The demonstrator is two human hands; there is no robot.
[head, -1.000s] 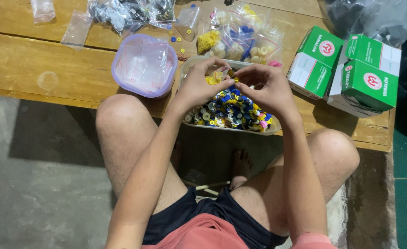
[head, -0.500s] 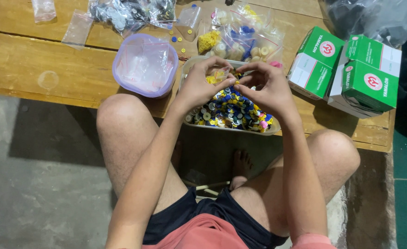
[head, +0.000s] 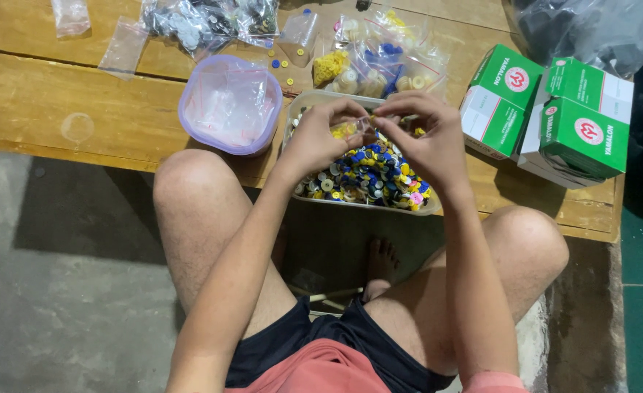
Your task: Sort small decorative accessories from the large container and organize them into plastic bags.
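Both hands meet over the tray [head: 314, 102] of mixed coloured buttons [head: 369, 175], which sits at the near edge of the wooden surface [head: 59, 94]: the left hand [head: 321, 142] and right hand [head: 427, 138] pinch a small clear bag [head: 354, 129] between their fingertips, holding it just above the buttons. A lidded purple tub [head: 230, 105] stands just left of the tray, filled bags [head: 380, 62] lie behind it, and green boxes [head: 554, 116] sit to the right.
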